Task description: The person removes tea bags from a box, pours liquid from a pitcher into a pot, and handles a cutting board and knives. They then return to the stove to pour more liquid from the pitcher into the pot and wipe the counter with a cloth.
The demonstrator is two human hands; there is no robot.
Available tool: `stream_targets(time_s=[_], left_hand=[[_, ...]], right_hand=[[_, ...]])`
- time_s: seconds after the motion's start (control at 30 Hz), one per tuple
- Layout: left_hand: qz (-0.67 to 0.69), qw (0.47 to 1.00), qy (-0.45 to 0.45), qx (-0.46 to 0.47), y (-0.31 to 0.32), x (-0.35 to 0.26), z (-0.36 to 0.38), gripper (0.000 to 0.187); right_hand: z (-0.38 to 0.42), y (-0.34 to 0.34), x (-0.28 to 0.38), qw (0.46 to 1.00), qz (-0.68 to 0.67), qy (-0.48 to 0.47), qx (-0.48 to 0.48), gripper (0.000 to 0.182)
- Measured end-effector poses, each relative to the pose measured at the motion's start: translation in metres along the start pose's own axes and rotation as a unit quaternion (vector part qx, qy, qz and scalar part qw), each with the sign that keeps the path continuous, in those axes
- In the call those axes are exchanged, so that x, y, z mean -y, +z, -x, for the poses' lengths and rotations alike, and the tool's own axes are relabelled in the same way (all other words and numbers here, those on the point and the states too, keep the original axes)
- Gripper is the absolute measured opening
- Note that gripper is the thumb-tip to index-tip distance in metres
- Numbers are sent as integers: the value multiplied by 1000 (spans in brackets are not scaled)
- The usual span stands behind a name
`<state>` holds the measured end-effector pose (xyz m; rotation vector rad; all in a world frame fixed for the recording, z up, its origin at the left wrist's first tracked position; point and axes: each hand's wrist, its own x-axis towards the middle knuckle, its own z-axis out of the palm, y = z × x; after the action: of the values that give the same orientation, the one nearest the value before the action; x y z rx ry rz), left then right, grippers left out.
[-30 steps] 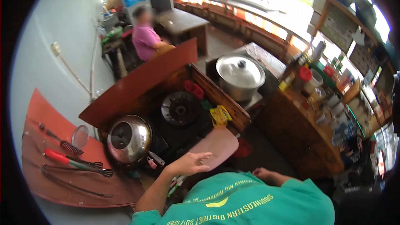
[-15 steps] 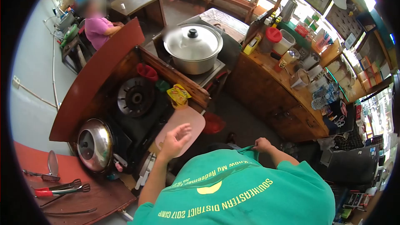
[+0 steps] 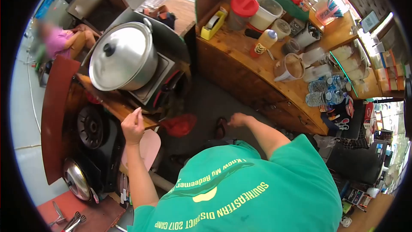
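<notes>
My left hand [image 3: 134, 127] is raised over the top end of a pink cutting board [image 3: 148, 148], beside the wooden edge of the stove counter. Its fingers are pressed together, and nothing shows in them. Out over the floor, my right hand [image 3: 239, 120] has its fingers curled in, apart from the green shirt [image 3: 240, 184], with nothing visible in it. A large aluminium pot [image 3: 146, 71] with a domed lid [image 3: 120, 56] stands on a burner ahead of my left hand. A red plastic bag [image 3: 180, 124] hangs low between the stove and the floor.
A black stove burner [image 3: 90, 126] and a glass-lidded pan [image 3: 77, 180] lie at left. The wooden counter [image 3: 240, 64] at right bears a red-lidded tub [image 3: 243, 10], a sauce bottle [image 3: 264, 43], a measuring jug [image 3: 289, 66] and water bottles [image 3: 328, 90]. A person in pink [image 3: 60, 43] sits far left.
My view has turned right and moved nearer the big pot. My right hand has let go of the shirt and reached forward. My left hand's fingers have closed; the yellow packet no longer shows.
</notes>
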<state>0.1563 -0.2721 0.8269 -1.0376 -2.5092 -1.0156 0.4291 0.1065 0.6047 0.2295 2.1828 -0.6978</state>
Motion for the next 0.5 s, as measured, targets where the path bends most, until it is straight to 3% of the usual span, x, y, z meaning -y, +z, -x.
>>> stream_targets(time_s=[0.1, 0.2, 0.33, 0.4, 0.47, 0.5], left_hand=[[-61, 997, 37, -3, 9, 7, -4, 14], [-29, 999, -41, 16, 7, 2, -10, 14], [-56, 992, -100, 44, 14, -2, -15, 16], [-109, 990, -37, 78, 20, -1, -21, 20], [-117, 981, -116, 98, 21, 6, -10, 25], [-119, 980, -132, 91, 24, 4, -8, 26]], right_hand=[[-49, -31, -7, 999, -12, 11, 51, 42], [-106, -47, 4, 999, -19, -11, 48, 43], [-220, -43, 19, 996, -47, -79, -7, 42], [-294, -35, 17, 991, -58, -114, -41, 41], [-361, -11, 27, 986, -135, -54, -83, 33], [-397, 0, 33, 983, -152, -67, -81, 33]])
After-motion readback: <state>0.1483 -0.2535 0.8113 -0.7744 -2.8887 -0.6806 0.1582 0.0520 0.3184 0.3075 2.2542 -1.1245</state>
